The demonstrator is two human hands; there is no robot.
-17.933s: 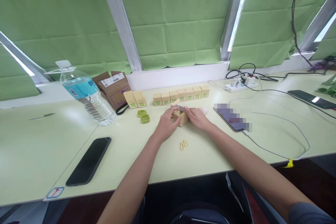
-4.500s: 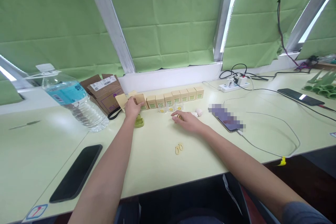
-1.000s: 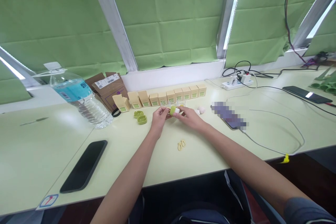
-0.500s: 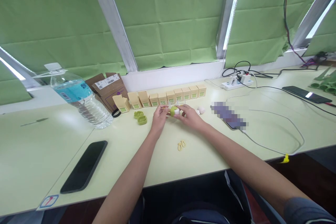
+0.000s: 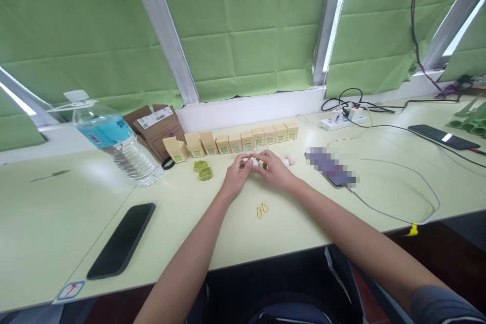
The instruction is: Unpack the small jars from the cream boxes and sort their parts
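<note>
Mid-frame, the left hand (image 5: 237,171) and right hand (image 5: 276,168) pinch a white piece (image 5: 255,161) between their fingers. Leftward on the counter (image 5: 182,202), green pieces (image 5: 205,173) lie loose; below, yellow loops (image 5: 262,209). Higher up, three open boxes (image 5: 195,146) adjoin seven closed boxes (image 5: 258,137); the work looks unfinished.

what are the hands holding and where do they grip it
A small white object, held at its sides between the left hand and right hand; fingers partly cover it.
</note>
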